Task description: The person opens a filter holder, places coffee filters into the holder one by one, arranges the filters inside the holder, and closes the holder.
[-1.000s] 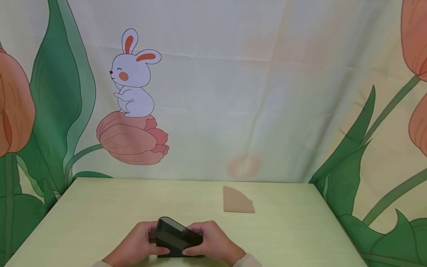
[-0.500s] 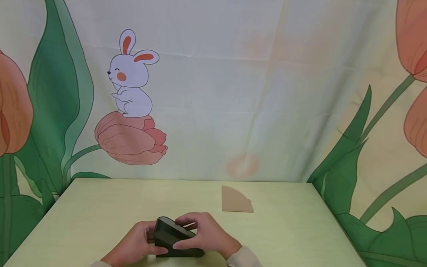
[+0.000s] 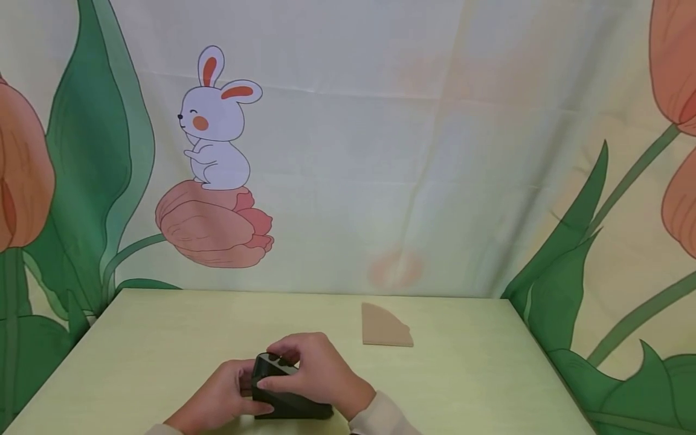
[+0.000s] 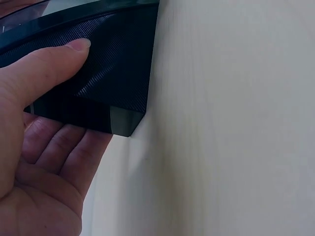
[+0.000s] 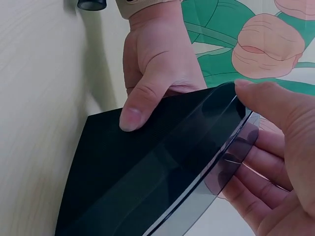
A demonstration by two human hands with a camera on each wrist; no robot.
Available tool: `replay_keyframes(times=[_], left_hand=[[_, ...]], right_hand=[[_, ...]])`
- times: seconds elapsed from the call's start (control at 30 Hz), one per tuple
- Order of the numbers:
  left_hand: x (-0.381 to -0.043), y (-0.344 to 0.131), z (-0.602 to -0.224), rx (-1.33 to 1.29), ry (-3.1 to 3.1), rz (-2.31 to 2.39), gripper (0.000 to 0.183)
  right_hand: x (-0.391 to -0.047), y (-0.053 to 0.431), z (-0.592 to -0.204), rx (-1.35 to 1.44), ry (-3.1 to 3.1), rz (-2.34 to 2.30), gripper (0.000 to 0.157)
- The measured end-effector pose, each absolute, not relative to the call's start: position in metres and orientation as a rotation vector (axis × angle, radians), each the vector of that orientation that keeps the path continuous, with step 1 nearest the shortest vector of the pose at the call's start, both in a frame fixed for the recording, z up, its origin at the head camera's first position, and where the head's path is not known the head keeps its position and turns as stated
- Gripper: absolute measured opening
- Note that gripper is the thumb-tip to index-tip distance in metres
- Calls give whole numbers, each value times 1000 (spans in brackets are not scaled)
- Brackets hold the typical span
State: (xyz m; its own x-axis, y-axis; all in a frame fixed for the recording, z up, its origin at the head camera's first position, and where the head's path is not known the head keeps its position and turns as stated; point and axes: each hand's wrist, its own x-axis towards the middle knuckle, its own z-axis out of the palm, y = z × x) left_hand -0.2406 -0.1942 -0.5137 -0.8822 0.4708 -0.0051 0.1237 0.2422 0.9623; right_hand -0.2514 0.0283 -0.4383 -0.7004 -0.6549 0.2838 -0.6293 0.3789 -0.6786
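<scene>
A black wedge-shaped coffee filter holder [image 3: 296, 409] with a smoky clear lid [image 5: 197, 214] stands on the table. My left hand [image 3: 217, 389] grips its left end, thumb [image 4: 59, 63] on the ribbed front face and fingers behind. At the tall upper corner, my right hand [image 3: 321, 371] pinches the lid. In the right wrist view its thumb [image 5: 261, 93] presses the corner from one side, and the fingers show partly through the clear plastic. Behind the holder, to the right, lies a brown fan-shaped paper coffee filter [image 3: 383, 328].
The pale table [image 3: 462, 368] extends to both sides of the hands. A printed cloth with a rabbit [image 3: 220, 145] and tulips hangs along its back edge. A small dark cylindrical thing [image 5: 92, 4] shows at the top of the right wrist view.
My right hand has slid left and up along the sloping lid, from the holder's low right end to its tall corner. My left hand has kept its grip, and the filter lies still.
</scene>
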Motion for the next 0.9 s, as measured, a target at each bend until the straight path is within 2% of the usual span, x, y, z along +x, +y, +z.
replay_keyframes(times=[0.43,0.9], left_hand=[[-238,-195,-512,555,2220,1692,45],[-239,-194,-512,486,2263,1637,45]], right_hand=[[-251,28,-437,-1223,2599,-1209,37],[-254,67,-440,-1132,2429,-1595,35]])
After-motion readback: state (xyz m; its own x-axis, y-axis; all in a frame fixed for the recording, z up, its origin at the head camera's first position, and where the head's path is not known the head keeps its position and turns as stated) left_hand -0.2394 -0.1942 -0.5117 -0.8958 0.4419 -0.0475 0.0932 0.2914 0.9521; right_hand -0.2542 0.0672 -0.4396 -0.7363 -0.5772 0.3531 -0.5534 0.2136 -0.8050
